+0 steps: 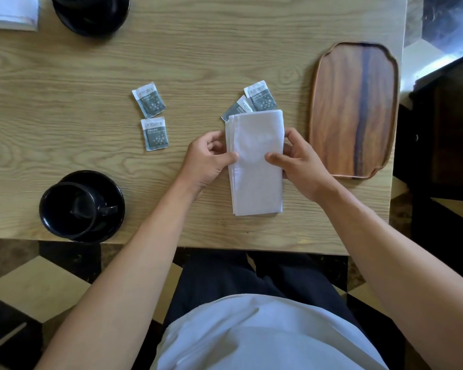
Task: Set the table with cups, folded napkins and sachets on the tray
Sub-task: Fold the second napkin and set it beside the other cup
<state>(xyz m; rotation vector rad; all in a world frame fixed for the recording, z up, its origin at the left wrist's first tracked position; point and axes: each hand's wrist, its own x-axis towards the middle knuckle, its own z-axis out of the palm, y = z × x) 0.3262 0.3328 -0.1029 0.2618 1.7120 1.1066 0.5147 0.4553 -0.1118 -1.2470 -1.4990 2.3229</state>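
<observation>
Both hands pinch the white cloth napkin (pixel 255 166), folded into a long strip mid-table: the left hand (pixel 207 160) takes its left edge, the right hand (pixel 300 162) its right, thumbs on top. I'd press the creases flat and keep the layered edges square. Leftward lie two grey sachets (pixel 149 99) and a black cup on its saucer (pixel 72 206) near the front edge; two more sachets (pixel 259 96) peek from under the napkin's far end, and the empty oval wooden tray (pixel 354 108) offers room just to the right.
</observation>
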